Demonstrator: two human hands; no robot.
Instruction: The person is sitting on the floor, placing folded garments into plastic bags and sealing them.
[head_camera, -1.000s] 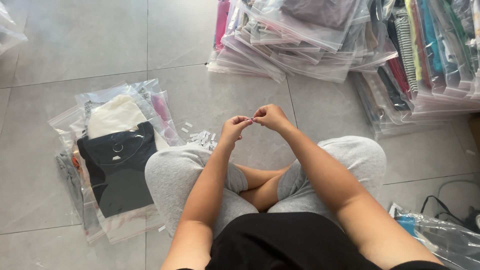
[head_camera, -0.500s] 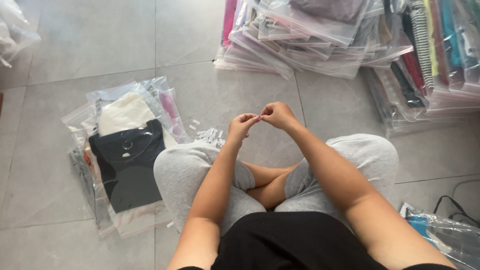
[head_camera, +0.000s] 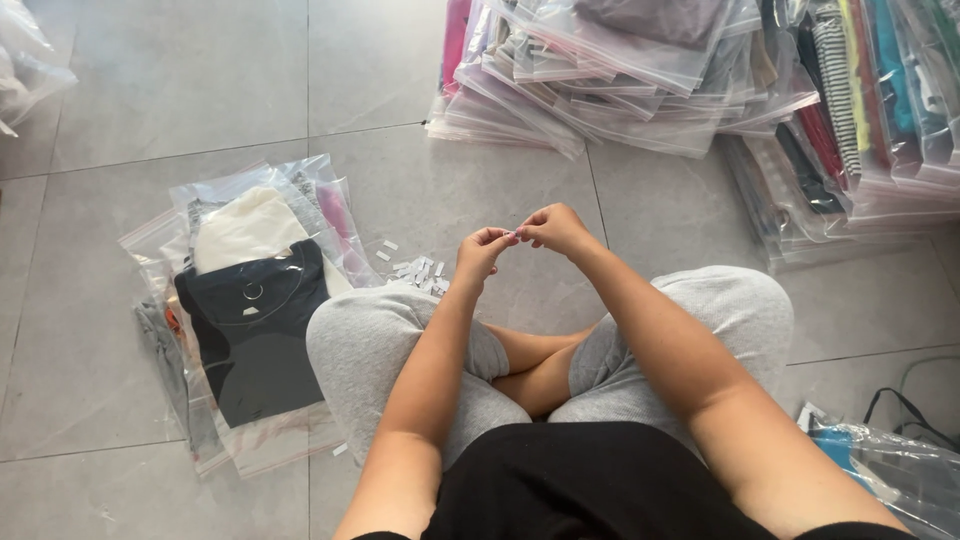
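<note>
Pinching a small tag (head_camera: 515, 235) between left hand (head_camera: 482, 252) and right hand (head_camera: 553, 228); peeling seems underway, steady fingertip pull is needed next.

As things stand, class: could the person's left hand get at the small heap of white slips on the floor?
Probably yes. The left hand is raised just above and beside the white slips, with bare tile floor around them and nothing between. It is pinching something tiny with the right hand, though.

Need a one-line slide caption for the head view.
Seated cross-legged on a tiled floor, left hand and right hand pinch something tiny together, bagged clothes alongside.
</note>
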